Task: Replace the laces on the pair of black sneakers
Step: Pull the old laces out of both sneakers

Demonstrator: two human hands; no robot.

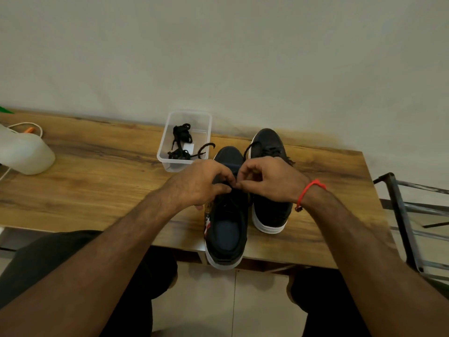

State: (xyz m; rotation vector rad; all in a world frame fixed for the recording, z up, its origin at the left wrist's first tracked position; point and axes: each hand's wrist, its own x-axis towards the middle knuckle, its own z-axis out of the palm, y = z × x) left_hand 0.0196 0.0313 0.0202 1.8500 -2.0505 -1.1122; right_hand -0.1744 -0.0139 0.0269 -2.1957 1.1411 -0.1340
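Note:
Two black sneakers with white soles stand side by side on a wooden table (pixel 97 181), toes away from me. The near sneaker (pixel 227 237) overhangs the front edge with its heel. My left hand (pixel 196 183) and my right hand (pixel 269 181) meet over its lacing area, fingers curled, both pinching its black lace (pixel 233 184). The far sneaker (pixel 269 210) stands to the right with its lace (pixel 250 148) loose at the toe. A clear plastic box (pixel 170 164) behind my left hand holds bundled black laces (pixel 181 138), one end hanging over its rim.
A white plastic container (pixel 24 152) with a white cord lies at the table's left end. A dark metal frame (pixel 403 215) stands off the table's right side. A pale wall runs close behind the table. My knees are under the front edge.

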